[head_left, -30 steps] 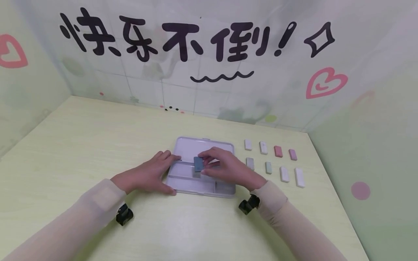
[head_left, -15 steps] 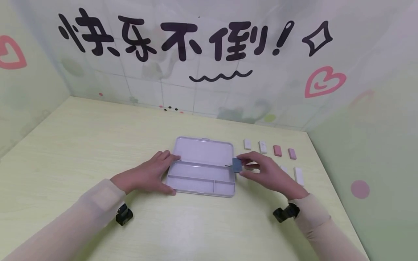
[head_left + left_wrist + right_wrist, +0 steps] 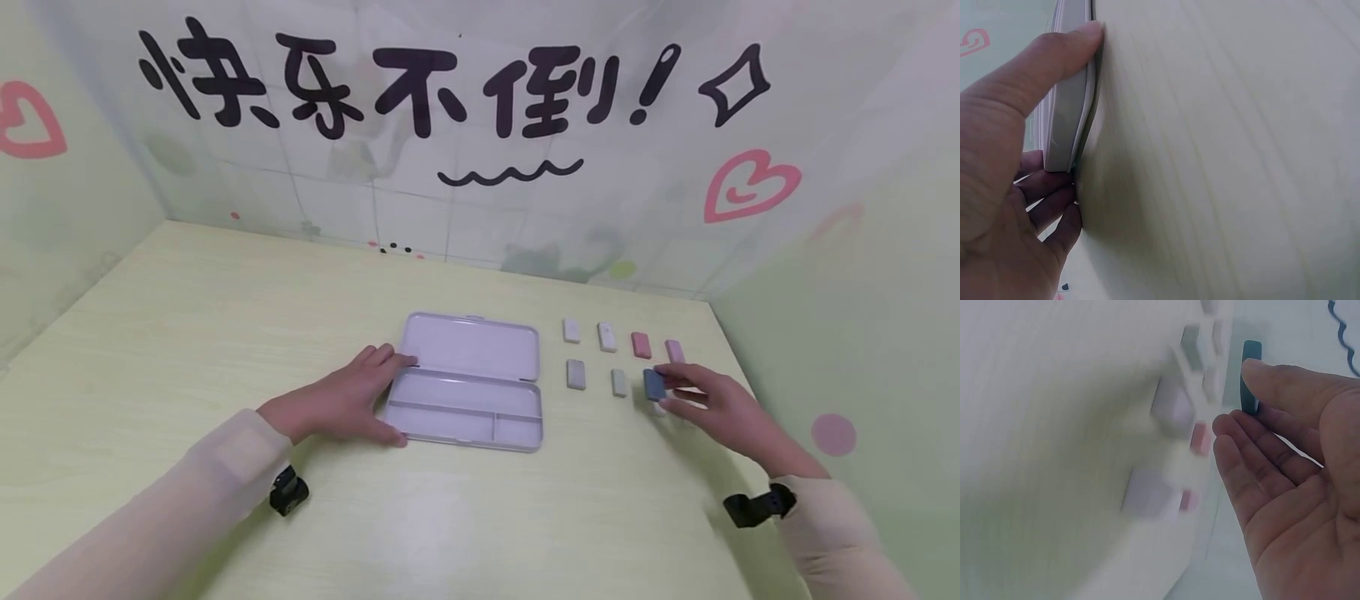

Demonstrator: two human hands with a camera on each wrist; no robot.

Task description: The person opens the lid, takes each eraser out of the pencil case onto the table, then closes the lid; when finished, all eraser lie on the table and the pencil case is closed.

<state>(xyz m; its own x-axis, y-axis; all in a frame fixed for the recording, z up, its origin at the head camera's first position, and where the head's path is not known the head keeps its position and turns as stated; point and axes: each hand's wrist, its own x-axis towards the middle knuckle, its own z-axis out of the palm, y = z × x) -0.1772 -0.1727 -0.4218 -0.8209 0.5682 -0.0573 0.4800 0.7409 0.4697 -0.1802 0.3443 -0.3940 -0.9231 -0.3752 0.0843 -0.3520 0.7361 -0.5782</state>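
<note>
A lavender hinged case (image 3: pixel 442 425) lies unfolded on the table, its front half split by low dividers into compartments. My left hand (image 3: pixel 341 400) grips the left end of that half, thumb at the front corner and fingers by the hinge side. In the left wrist view, the thumb presses the case's wall (image 3: pixel 1063 125). My right hand (image 3: pixel 720 408) pinches a small blue rectangular block (image 3: pixel 654 385) between thumb and fingers, held above the right-hand blocks. Seen edge-on in the right wrist view, the blue block (image 3: pixel 1250 375) is thin. Below it, a white block (image 3: pixel 659 409) is mostly hidden.
Right of the case, small blocks lie in two rows: a grey block (image 3: pixel 576 374), a pale green block (image 3: pixel 618 382), a red block (image 3: pixel 641 345), a purple block (image 3: pixel 675 351) and white ones (image 3: pixel 572 330). Printed sheets (image 3: pixel 480 217) wall the table at the back and sides.
My right hand has carried the blue block from over the case to the right, above the blocks. The grey and green blocks are uncovered again. My left hand stays on the case.
</note>
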